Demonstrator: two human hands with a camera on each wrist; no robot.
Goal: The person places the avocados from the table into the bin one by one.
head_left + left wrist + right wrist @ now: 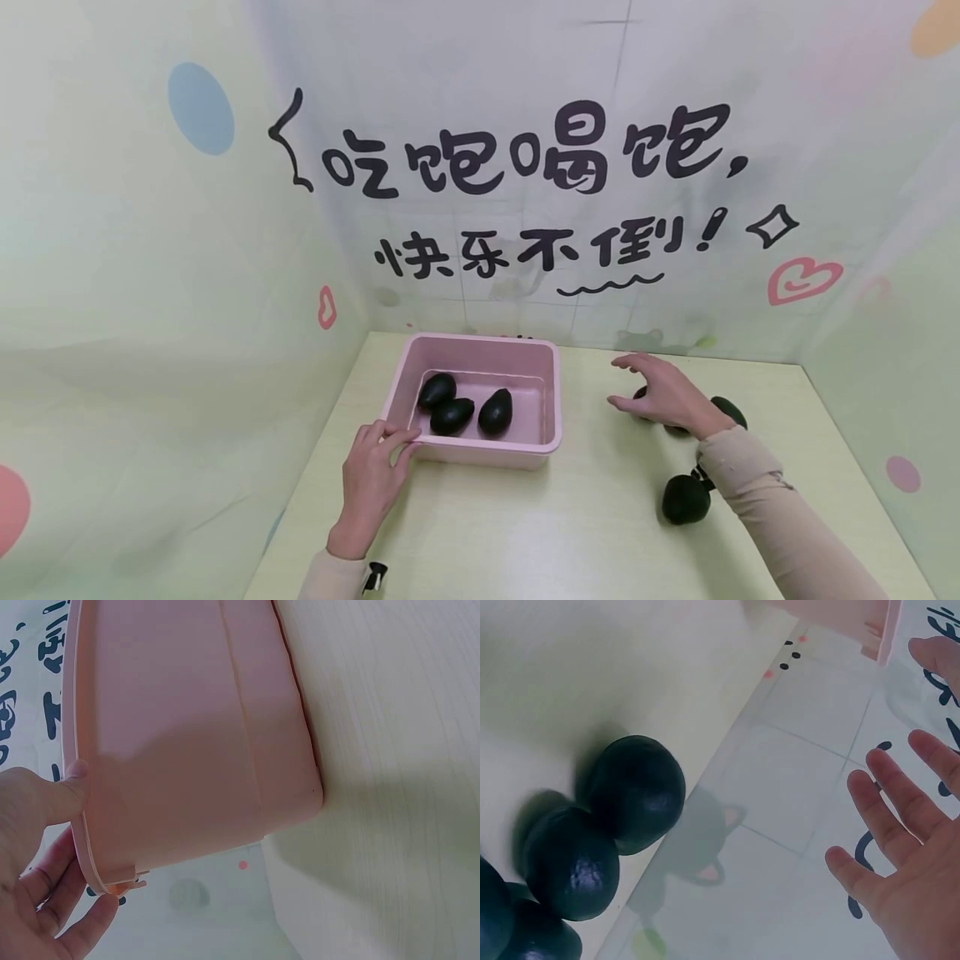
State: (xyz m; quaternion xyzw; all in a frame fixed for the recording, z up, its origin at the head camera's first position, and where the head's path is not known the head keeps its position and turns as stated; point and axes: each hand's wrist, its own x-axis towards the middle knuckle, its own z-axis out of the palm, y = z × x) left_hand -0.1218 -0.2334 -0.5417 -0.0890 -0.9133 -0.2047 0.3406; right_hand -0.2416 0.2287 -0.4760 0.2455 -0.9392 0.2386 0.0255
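At the front left corner of a pink plastic bin [480, 454], my left hand [372, 475] pinches the rim. The left wrist view shows the thumb [71, 793] on the outer wall, with the fingers behind the rim. Inside the bin lie three dark avocados [496, 412]. To the right of the bin, my right hand [663, 393] hovers with fingers spread, holding nothing. Beneath and beside it are several more avocados [634, 795], partly hidden by the hand in the head view.
A dark round thing [686, 500] shows beside the right wrist, nearer than the hand. The pale wooden table [517, 533] meets a printed cloth backdrop [480, 308] behind the bin, with cloth walls at both sides.
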